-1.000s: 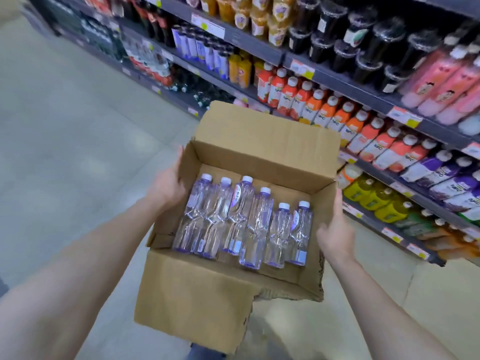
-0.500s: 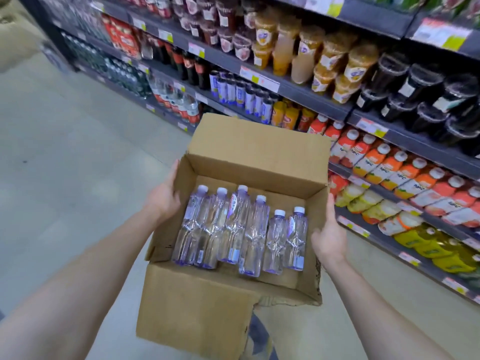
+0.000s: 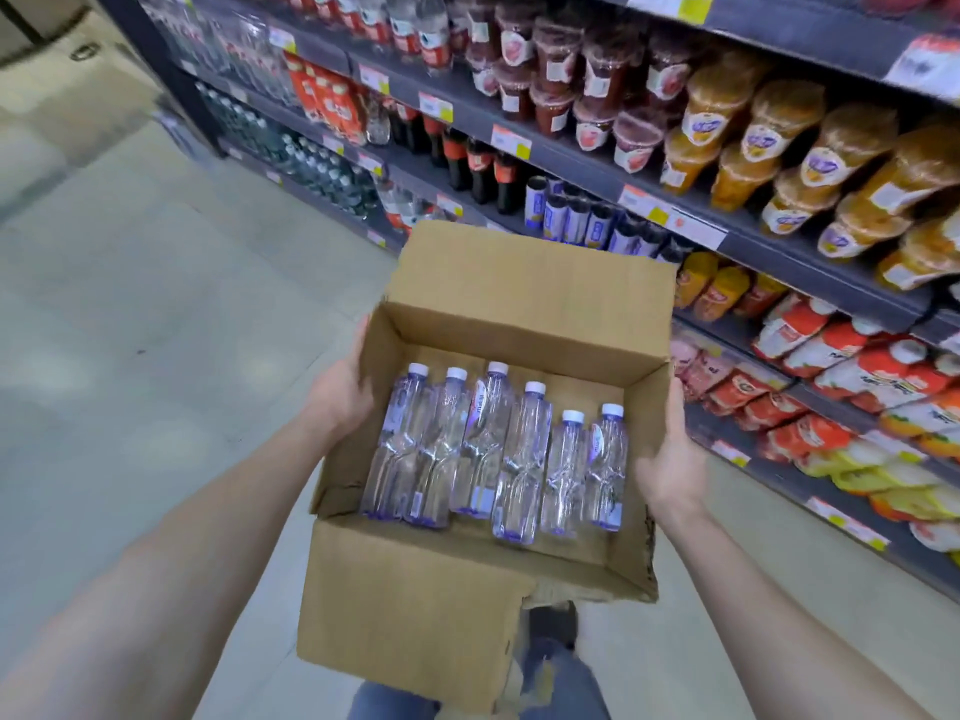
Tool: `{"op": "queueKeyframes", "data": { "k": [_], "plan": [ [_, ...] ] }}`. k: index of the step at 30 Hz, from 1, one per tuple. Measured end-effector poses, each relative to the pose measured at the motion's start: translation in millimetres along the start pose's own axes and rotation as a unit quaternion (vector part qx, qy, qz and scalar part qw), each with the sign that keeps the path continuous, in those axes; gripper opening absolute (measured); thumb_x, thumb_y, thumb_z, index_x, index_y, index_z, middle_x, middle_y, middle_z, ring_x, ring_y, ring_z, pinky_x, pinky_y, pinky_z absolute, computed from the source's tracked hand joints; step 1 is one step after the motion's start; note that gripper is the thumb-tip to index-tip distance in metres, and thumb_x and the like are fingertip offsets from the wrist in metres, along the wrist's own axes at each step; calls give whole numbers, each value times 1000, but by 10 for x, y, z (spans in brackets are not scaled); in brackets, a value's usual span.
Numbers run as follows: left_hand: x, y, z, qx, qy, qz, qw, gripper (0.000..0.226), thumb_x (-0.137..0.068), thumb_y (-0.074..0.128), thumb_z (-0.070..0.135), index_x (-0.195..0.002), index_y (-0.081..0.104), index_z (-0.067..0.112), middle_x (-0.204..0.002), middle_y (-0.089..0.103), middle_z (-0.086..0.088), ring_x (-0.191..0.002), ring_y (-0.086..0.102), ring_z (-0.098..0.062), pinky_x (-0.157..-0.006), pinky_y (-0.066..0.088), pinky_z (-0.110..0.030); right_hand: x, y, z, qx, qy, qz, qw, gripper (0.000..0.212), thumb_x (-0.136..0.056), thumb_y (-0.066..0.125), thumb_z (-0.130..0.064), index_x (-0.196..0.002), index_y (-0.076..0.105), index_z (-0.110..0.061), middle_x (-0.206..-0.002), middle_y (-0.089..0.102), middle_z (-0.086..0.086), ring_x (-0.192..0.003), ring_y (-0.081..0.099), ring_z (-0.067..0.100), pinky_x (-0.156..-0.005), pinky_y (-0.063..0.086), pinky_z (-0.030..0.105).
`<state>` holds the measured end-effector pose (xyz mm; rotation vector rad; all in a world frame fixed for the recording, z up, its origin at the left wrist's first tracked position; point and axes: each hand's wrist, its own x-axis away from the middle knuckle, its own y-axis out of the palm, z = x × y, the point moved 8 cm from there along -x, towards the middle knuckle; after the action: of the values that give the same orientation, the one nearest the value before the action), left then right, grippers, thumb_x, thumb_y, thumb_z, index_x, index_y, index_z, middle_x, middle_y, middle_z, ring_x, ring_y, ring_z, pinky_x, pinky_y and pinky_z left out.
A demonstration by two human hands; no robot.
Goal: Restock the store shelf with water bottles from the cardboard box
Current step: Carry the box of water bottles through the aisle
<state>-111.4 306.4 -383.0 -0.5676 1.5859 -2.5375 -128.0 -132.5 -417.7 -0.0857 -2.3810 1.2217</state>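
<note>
I carry an open brown cardboard box [image 3: 524, 283] in front of me, its flaps folded out. Several clear water bottles [image 3: 488, 449] with white caps and purple labels lie side by side on its floor, caps pointing away from me. My left hand [image 3: 337, 392] grips the box's left wall and my right hand [image 3: 670, 454] grips the right wall. The store shelf [image 3: 571, 148] runs along my right, with rows of clear bottles [image 3: 254, 54] at its far left end.
The dark shelving holds red jars [image 3: 561, 80], orange jars [image 3: 779, 148], dark soda bottles [image 3: 467, 163], blue cans [image 3: 576, 220] and orange-and-white cartons [image 3: 831, 376]. Pale tiled aisle floor [image 3: 130, 304] stretches to the left. My jeans and shoe [image 3: 556, 626] show below the box.
I have walked along the aisle with the box: the shelf goods have slid right and down in view, and jars and clear bottles have come into sight. My grip on the box is unchanged.
</note>
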Motion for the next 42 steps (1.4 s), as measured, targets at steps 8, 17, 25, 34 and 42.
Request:
{"op": "queueKeyframes", "data": {
  "k": [8,17,25,34,42],
  "plan": [
    [-964,-469,-992,-10,40,-23,999,93,-98,56,5,-170,3,30,-98,73,-28,-97,69,-50,-85,52,-46,77,746,-1084,33,22,29,999,115,-82,55,7,-158,-10,-52,-58,56,12,-51,54,26,-50,41,30],
    [-1989,-923,-1763,-12,122,-46,991,92,-98,56,5,-170,4,26,-93,71,-30,-87,67,-48,-74,48,-44,267,1520,-1989,-11,78,77,994,114,-84,52,8,-154,-8,-60,-59,58,16,-51,56,29,-47,45,30],
    [-2682,-847,-2027,-16,138,-85,987,96,-96,54,4,-169,1,33,-66,57,-9,-59,51,-30,-65,40,-35,30,2121,-2246,-16,107,86,990,111,-84,51,5,-156,-6,-57,-52,57,14,-48,56,32,-53,52,36],
    [-3662,-341,-2184,-58,132,-144,979,96,-98,55,6,-169,-3,34,-68,64,-15,-59,55,-34,-67,50,-40,-624,2846,-2278,7,157,55,986,111,-83,55,2,-160,-7,-48,-53,55,8,-44,48,21,-53,36,31],
    [-4483,433,-2611,-73,107,-157,979,99,-98,54,8,-166,-8,45,-75,69,-18,-65,63,-37,-71,56,-43,-1333,3623,-2140,-18,191,35,981,106,-90,53,-1,-156,-10,-55,-64,62,11,-54,55,25,-60,44,32]
  ]
}}
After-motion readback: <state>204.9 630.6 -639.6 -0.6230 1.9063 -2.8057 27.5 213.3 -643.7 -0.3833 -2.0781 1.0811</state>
